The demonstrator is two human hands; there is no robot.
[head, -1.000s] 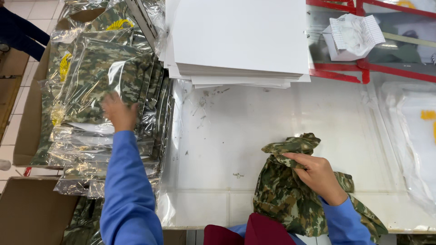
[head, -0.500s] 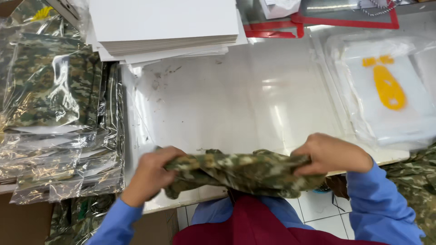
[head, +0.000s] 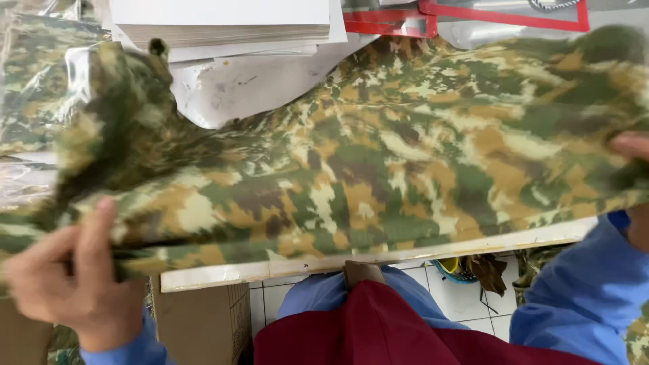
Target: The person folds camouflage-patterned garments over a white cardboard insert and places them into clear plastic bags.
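Stretching across the white counter (head: 223, 91), the camouflage garment (head: 378, 176) hangs spread between both hands (motion blurs its left part). The left hand (head: 71, 284) pinches the garment's lower left edge, fingers (head: 101, 226) closed on the cloth. The right hand (head: 632, 152), mostly cut off at the garment's right end, grips that edge. Above the garment lies a stack of white boards (head: 220, 20).

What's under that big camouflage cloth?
The camouflage cloth, held by the left hand and right hand, covers most of the white table. Anything lying beneath is hidden.
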